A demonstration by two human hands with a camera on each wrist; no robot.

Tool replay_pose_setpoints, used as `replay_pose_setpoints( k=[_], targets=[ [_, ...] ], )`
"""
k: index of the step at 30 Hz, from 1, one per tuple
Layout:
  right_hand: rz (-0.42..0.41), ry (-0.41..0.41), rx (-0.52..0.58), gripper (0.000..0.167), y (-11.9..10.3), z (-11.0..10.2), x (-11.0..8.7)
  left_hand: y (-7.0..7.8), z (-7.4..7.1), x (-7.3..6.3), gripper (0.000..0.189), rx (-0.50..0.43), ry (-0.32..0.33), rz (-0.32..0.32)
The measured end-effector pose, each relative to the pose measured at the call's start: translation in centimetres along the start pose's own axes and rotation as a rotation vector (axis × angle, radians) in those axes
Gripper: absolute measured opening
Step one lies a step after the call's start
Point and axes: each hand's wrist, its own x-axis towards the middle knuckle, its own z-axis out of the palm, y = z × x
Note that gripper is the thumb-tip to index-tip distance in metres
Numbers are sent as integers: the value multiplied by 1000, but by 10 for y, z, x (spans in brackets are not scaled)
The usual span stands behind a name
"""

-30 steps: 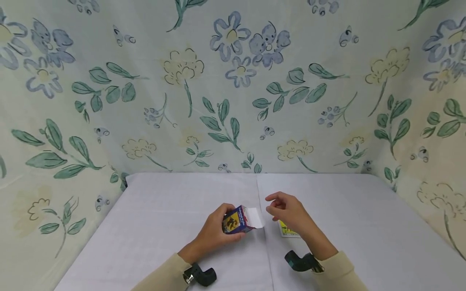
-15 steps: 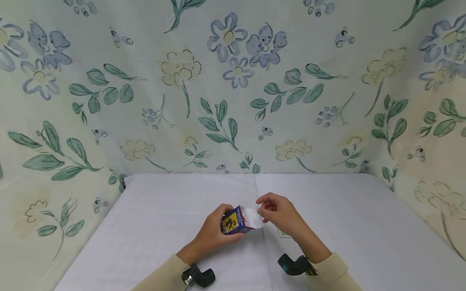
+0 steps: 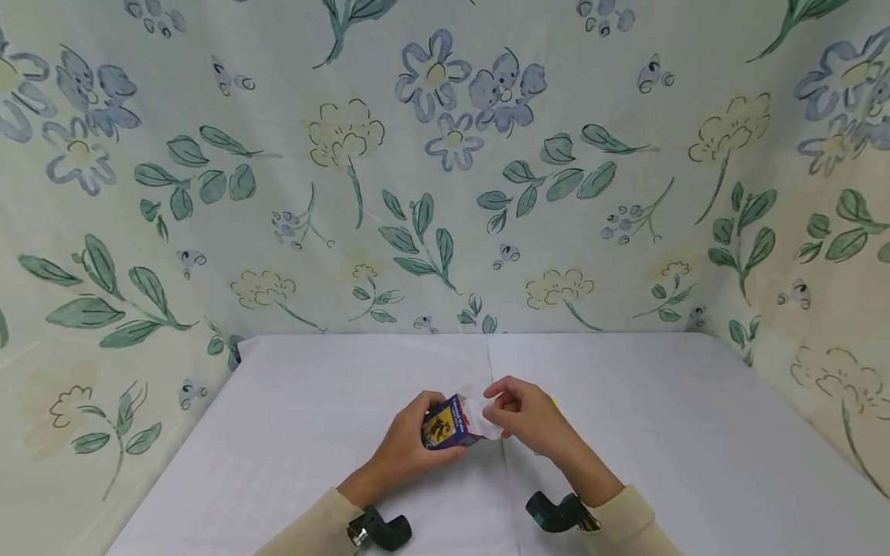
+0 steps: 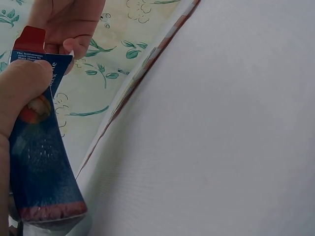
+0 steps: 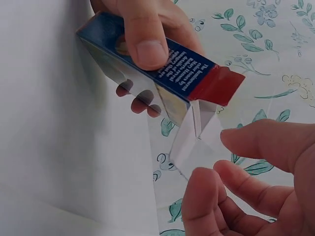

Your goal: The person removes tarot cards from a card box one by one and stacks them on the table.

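Note:
A small dark blue tarot card box (image 3: 442, 426) with a yellow picture panel lies tilted in the left hand (image 3: 399, 444), which grips it by its sides. Its white lid flap (image 5: 182, 147) stands out from the open end toward the right hand (image 3: 531, 421). That hand has its thumb at one corner of the flap and a bent finger at the other. In the right wrist view, a red side flap (image 5: 219, 86) sticks up at the box mouth. Behind the right hand, a yellow card or booklet (image 3: 555, 402) peeks out, mostly hidden.
A white cloth (image 3: 334, 386) with a crease down its middle covers the table. Flower-patterned fabric (image 3: 431, 170) hangs behind it and along both sides. Dark camera mounts (image 3: 556, 511) sit at both wrists.
The right hand has moved left from beside the box to the lid flap, its fingers now at the flap's end. The left hand and box have stayed nearly still.

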Motion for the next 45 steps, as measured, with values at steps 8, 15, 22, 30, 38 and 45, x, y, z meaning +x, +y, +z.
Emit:
replay_pose_setpoints(
  k=[8, 15, 22, 30, 38, 45],
  targets=[
    [40, -49, 8, 31, 4, 4, 3, 2, -1, 1, 67, -37, 1, -9],
    [89, -115, 12, 40, 8, 8, 4, 0, -1, 0, 67, -30, -34, -7],
    [70, -149, 12, 47, 12, 11, 4, 1, -1, 1, 67, -67, -46, -10],
    [44, -177, 23, 46, 12, 14, 4, 1, 0, 1, 66, -84, -55, -13],
    [62, -162, 15, 42, 11, 16, 3, 1, 0, 2, 65, -83, -85, -7],
    [48, -165, 8, 39, 13, 17, 4, 0, 0, 1, 66, -81, -74, -14]
  ],
)
